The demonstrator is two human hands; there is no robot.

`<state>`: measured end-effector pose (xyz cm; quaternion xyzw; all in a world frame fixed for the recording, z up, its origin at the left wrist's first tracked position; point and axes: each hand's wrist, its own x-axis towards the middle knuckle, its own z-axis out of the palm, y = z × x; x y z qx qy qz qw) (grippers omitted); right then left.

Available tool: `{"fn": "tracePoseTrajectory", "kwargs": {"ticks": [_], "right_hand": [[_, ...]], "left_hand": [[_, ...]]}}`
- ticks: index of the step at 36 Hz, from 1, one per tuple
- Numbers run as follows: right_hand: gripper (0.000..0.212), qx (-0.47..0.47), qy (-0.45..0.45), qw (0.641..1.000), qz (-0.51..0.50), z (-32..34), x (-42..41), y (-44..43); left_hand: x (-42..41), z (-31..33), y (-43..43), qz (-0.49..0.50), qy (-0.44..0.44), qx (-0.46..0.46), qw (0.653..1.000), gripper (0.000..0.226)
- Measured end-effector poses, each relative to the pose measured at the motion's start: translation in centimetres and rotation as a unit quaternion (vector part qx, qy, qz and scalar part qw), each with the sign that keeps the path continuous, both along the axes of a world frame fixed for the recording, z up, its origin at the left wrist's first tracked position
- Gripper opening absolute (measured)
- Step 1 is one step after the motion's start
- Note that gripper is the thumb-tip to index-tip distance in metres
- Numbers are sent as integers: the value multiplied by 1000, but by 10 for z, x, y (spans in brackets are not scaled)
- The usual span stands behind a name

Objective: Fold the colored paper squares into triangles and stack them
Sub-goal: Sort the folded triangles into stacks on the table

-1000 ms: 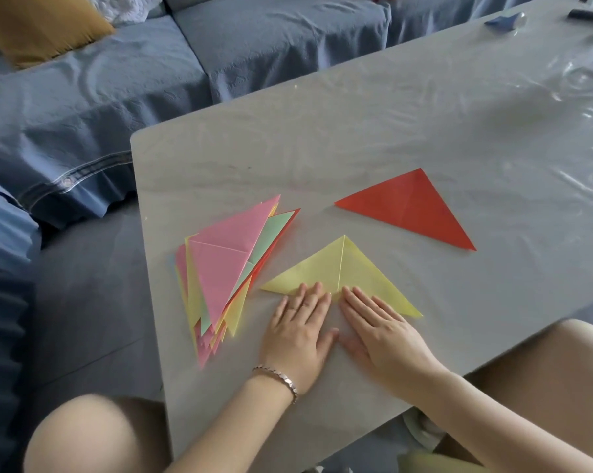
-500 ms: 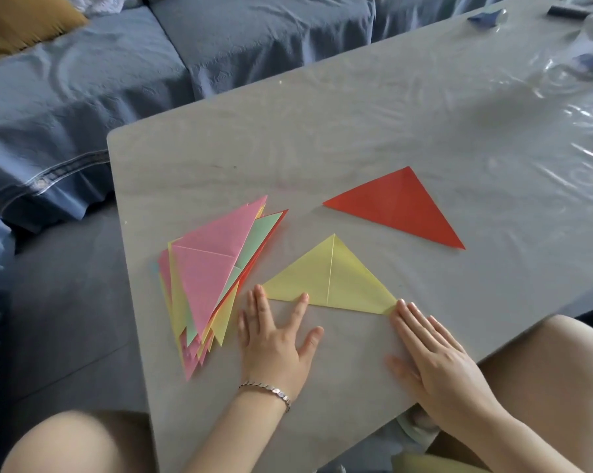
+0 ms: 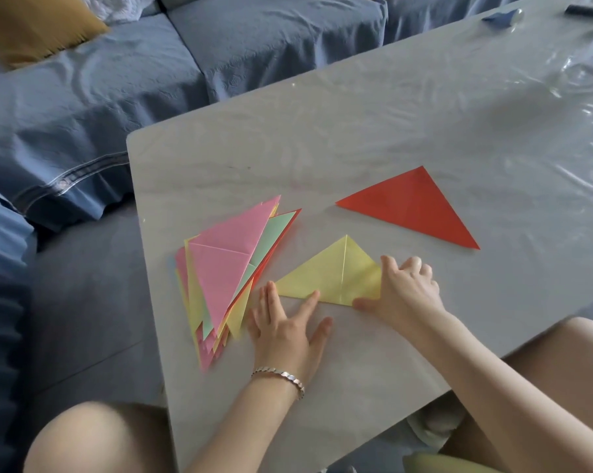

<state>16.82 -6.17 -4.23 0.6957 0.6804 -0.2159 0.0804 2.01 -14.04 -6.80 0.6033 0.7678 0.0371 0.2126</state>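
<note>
Fingers: left hand (image 3: 285, 331) spread flat, index tip on yellow triangle (image 3: 322, 278); right hand (image 3: 404, 288) curled round its right corner.
Place: table (image 3: 322, 148), just beside folded stack (image 3: 227, 268).
Advice: match points before creasing.
</note>
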Motion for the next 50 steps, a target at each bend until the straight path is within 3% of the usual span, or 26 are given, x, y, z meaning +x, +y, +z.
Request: {"fn": "tracePoseTrajectory", "kwargs": {"ticks": [2, 4, 7, 10, 13, 16, 20, 23, 28, 33, 41, 45, 48, 50], "right_hand": [[76, -20, -9, 1000, -8, -2, -3, 4], [77, -20, 8, 999, -27, -4, -1, 6], [72, -32, 61, 996, -56, -7, 4, 7], [47, -28, 90, 995, -42, -11, 11, 1], [20, 29, 153, 987, -39, -17, 20, -7], [22, 97, 237, 964, -74, -22, 33, -9], [29, 163, 310, 927, -137, -21, 51, 6], [14, 209, 314, 911, -163, -16, 59, 28], [30, 230, 257, 922, -177, 0, 71, 70], [53, 221, 177, 940, -190, 7, 71, 79], [39, 363, 253, 896, 29, -11, 46, 13], [36, 305, 215, 910, 179, -32, 41, -15], [28, 281, 169, 913, 241, -43, 39, -28], [36, 275, 149, 914, 258, -48, 37, -34]], "left_hand": [[-4, 4, 5, 1, -12, 26, 1000, 49], [-14, 9, 13, 6, -26, 174, 984, 32], [-37, 20, 27, 37, -6, 326, 945, 29], [-60, 25, 40, 76, 16, 299, 951, 31], [-76, 16, 48, 118, 47, 167, 978, 49], [-82, 11, 51, 137, 32, 97, 985, 54], [-81, 13, 52, 148, 29, 69, 986, 47], [-80, 14, 50, 137, 75, 95, 983, 33], [-83, 17, 47, 104, 113, 217, 964, 17], [-67, 21, 45, -57, 176, 424, 887, 21], [-19, -8, 44, -280, 165, 397, 858, 39], [-10, -20, 47, -296, 159, 320, 886, 38], [-10, -27, 45, -267, 113, 274, 917, 40], [-8, -31, 40, -244, 89, 257, 931, 39]]}}
